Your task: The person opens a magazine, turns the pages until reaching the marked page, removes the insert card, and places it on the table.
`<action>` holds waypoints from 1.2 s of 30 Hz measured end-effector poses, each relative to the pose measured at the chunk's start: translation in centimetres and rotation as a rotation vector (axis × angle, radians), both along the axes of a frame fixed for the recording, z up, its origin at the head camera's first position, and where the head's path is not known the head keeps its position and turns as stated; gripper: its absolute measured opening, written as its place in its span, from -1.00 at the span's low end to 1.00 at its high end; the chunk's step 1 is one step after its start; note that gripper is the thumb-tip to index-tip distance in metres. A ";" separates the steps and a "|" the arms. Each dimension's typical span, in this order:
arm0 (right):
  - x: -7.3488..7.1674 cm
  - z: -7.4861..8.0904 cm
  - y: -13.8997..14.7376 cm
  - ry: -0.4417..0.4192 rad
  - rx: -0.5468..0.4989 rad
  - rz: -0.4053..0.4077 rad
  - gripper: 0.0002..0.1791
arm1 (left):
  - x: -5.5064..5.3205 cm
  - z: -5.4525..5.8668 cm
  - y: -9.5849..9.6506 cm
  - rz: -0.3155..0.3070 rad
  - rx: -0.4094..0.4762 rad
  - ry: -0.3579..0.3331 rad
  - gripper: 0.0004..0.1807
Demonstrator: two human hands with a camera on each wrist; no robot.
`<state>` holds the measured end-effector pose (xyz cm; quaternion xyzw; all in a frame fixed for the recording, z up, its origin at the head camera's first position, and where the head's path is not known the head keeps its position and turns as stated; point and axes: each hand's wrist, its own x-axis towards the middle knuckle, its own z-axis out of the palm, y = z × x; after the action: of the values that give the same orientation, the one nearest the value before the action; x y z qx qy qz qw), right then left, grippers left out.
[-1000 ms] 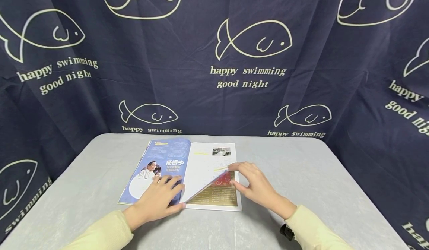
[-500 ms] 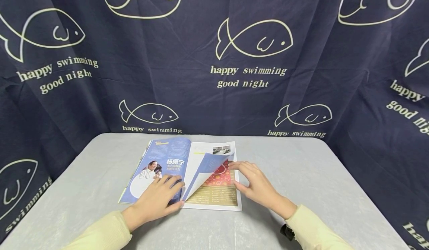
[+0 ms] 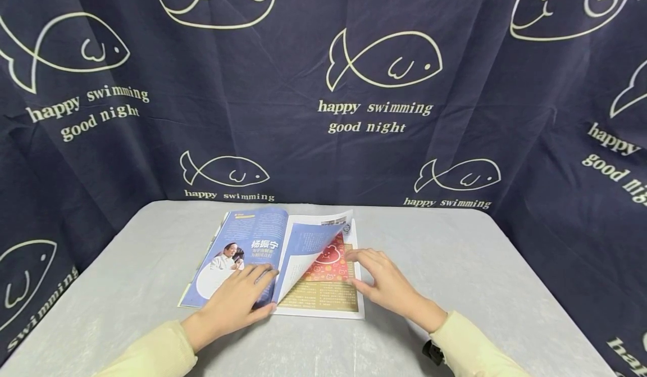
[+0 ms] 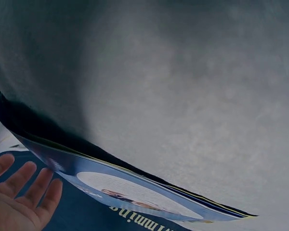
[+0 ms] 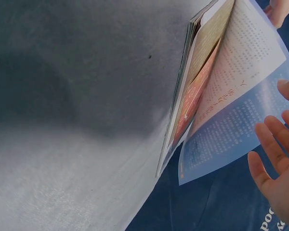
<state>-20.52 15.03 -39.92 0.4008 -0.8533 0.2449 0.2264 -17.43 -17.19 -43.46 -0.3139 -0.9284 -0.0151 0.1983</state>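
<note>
An open magazine [image 3: 263, 222] lies on the table, with a blue page on its left side. My left hand [image 3: 229, 301] rests on that page near the spine, fingers extended. On the right side, a loose page [image 3: 307, 241] is raised and curls toward the left, showing its blue-and-white underside. Beneath it, a red card-like paper [image 3: 329, 262] with bear drawings lies on a gold-brown page [image 3: 318, 299]. My right hand [image 3: 389, 284] is beside the red paper at the magazine's right edge, fingers loosely bent and spread. In the right wrist view its fingers [image 5: 274, 137] hold nothing.
A grey table [image 3: 455, 264] extends around the magazine. Behind it and at both sides hangs a dark blue curtain [image 3: 303, 163] with fish drawings and lettering. A black band [image 3: 432, 352] shows at the right sleeve.
The loose page has lifted off the right hand's fingertips and curled leftward, uncovering more of the red paper. Both hands have stayed nearly in place.
</note>
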 end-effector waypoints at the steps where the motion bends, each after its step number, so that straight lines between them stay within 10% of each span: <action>1: 0.0 -0.1 0.0 -0.003 0.002 -0.001 -0.57 | 0.0 0.0 0.0 -0.001 0.008 0.002 -0.31; 20: -0.3 -0.4 0.1 -0.063 0.062 -0.016 -0.61 | -0.1 0.1 0.1 0.015 0.082 0.126 0.22; 36: -1.7 -0.9 0.5 -0.143 0.142 -0.030 -0.62 | -0.1 0.0 0.0 -0.003 0.050 0.120 -0.12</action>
<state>-22.25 15.55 -40.81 0.3845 -0.8884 0.2085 0.1397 -17.55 -17.21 -43.46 -0.3105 -0.9137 -0.0198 0.2615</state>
